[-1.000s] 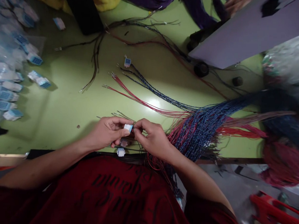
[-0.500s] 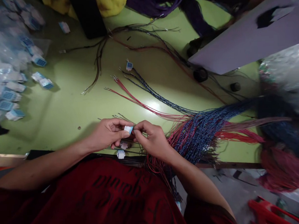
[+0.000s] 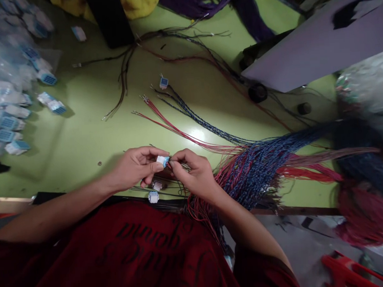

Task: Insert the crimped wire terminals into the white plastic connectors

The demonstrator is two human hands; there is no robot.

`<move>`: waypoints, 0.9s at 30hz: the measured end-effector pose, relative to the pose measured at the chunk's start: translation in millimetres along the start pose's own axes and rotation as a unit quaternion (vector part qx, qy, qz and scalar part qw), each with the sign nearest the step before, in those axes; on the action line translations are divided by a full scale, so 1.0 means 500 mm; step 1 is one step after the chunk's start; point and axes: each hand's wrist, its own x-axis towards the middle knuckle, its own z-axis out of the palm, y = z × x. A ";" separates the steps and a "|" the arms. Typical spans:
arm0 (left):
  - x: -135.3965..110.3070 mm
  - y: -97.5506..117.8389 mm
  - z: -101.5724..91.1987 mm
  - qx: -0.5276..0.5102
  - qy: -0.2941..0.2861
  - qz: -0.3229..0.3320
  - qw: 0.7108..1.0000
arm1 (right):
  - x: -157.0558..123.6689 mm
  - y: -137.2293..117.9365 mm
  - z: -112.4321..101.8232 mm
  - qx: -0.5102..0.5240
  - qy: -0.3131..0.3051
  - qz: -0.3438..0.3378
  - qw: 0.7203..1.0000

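Between thumb and fingers, my left hand (image 3: 138, 168) holds a white and blue connector housing (image 3: 162, 161), its blue face turned right. My right hand (image 3: 192, 169) pinches a thin wire at that blue face; the wire's tip is hidden by the fingers and the housing. Just below the hands, two more connector housings (image 3: 153, 197) lie near the table edge with wires around them. A thick bundle of blue and black twisted wires (image 3: 253, 174) spreads out to the right of my right hand. Red wires (image 3: 175, 129) with metal terminals fan out above the hands.
Many loose connector housings (image 3: 9, 123) and clear plastic bags cover the left side. Another connector (image 3: 164, 82) sits beyond the red wires. Dark wires (image 3: 125, 70) lie farther back. A pale panel (image 3: 308, 45) stands at the right, and purple wires (image 3: 198, 1) lie at the back.
The connector in my left hand is tilted a little so more of its blue face shows, with red wire visible beside it. Both hands stay close together.
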 end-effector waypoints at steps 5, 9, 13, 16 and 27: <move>0.002 0.007 -0.004 0.012 -0.008 -0.008 1.000 | 0.003 0.005 0.000 0.001 -0.006 0.005 1.000; 0.006 0.002 -0.008 0.019 -0.011 -0.016 1.000 | 0.001 0.011 0.002 -0.031 -0.003 -0.035 0.999; 0.010 -0.004 -0.007 0.031 -0.005 -0.028 0.999 | 0.000 0.020 0.005 -0.087 -0.022 -0.061 0.994; 0.010 -0.003 -0.001 0.047 0.014 -0.032 0.998 | 0.000 0.025 0.007 -0.106 -0.027 -0.063 0.992; 0.013 0.001 0.002 -0.004 0.060 0.005 0.998 | 0.020 0.025 -0.020 -0.140 -0.008 -0.049 0.989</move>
